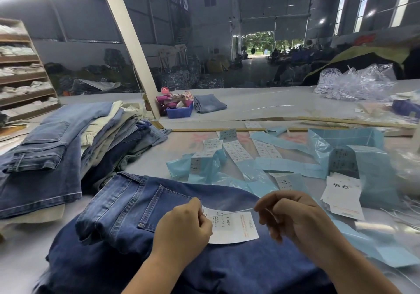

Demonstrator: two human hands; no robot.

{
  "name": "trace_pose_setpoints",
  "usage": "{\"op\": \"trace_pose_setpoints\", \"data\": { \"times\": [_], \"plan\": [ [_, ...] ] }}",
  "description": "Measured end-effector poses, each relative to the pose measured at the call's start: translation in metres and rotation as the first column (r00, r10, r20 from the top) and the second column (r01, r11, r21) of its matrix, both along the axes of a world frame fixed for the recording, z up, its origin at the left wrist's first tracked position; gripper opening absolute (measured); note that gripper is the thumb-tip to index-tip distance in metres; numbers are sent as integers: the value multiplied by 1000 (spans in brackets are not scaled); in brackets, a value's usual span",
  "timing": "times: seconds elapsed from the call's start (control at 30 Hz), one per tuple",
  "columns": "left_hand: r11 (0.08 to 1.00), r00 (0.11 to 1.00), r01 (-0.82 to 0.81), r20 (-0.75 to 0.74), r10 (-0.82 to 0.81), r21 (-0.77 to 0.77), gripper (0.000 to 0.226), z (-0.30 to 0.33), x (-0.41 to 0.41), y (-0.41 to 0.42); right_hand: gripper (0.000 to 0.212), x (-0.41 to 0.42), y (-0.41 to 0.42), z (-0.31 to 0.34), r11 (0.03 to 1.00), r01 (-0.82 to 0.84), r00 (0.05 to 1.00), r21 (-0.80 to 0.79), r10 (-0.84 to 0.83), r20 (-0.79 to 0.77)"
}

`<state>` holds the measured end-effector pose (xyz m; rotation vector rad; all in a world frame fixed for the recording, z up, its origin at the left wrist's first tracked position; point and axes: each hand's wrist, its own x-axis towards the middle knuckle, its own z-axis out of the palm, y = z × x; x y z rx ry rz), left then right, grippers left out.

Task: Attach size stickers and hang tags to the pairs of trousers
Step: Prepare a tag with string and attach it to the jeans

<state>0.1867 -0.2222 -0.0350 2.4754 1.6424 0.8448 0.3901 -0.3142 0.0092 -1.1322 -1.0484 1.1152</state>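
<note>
— Premises first, please.

— Large workshop hall, grey walls, a wide doorway open at the far end. Long pale worktable point(261, 107) in front of the person. Wooden shelving point(25, 71) with folded white goods stands at the far left.

— What lies on the table?

— Stack of folded trousers point(68, 139), denim and some cream, at the left. Blue plastic bin point(179, 112) further back, beside one folded pair of light jeans point(211, 104). Heap of clear plastic fasteners point(354, 82) at the far right. Blue backing strips with size stickers point(238, 152) spread across the centre and right, and a small pile of white hang tags point(343, 196) near the right hand.

— And the item in work?

— Dark blue trousers point(127, 205) lie directly before the person, back pocket up, waistband toward the left. One hang tag point(236, 227) rests on them, printed "1103#" and "L".

— Hands?

— Left hand point(184, 225) is curled, pinching the tag's left edge. Right hand point(288, 214) is curled too, fingertips pinching the end of a thin white string point(236, 212) that runs taut across to the left hand. Whether the string passes through the tag, I cannot tell.
</note>
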Motion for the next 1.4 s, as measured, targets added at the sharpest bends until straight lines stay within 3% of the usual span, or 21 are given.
{"op": "trace_pose_setpoints", "data": {
  "times": [0.2, 0.4, 0.5, 0.63, 0.8, 1.0, 1.1, 1.2, 1.3, 1.4],
  "plan": [
    [1000, 999, 9, -46, -8, 21, 16, -2, -4, 2, 50, -3, 7, -9, 1000, -27, 999, 13, 28, -41],
    [980, 937, 124, 342, -65, -154, 23, 3, -6, -1, 17, -21, 18, -15, 998, 55, 997, -14, -54, 47],
    [960, 876, 230, 464, -132, -160, 26, 7, -3, -7, 22, -37, 27, -17, 996, 26, 986, -81, -12, 163],
    [897, 768, 404, 600, -225, -180, 11, 14, 2, -15, 37, -52, 31, -16, 990, -52, 965, -133, 85, 248],
    [852, 698, 473, 685, -208, -223, 10, 17, 0, -16, 24, -51, 31, -11, 979, -120, 966, -163, 153, 210],
    [773, 363, 555, 926, 108, -308, 19, 18, -4, -9, 24, -49, 30, -16, 991, -59, 993, -122, 71, 97],
    [775, 134, 582, 969, 207, -246, 38, 22, -5, -6, 18, -48, 29, -15, 983, -146, 988, -111, 140, -63],
    [766, -42, 606, 953, 301, -215, 50, 28, -5, -2, 31, -46, 27, -14, 974, -203, 978, -96, 197, -71],
    [750, -114, 623, 923, 368, -222, 32, 33, -6, 1, 33, -43, 26, -15, 976, -198, 980, -93, 197, -17],
    [768, -52, 571, 921, 387, -291, 36, 32, -10, 4, 17, -43, 26, -15, 978, -194, 981, -82, 195, 3]
  ]
}}
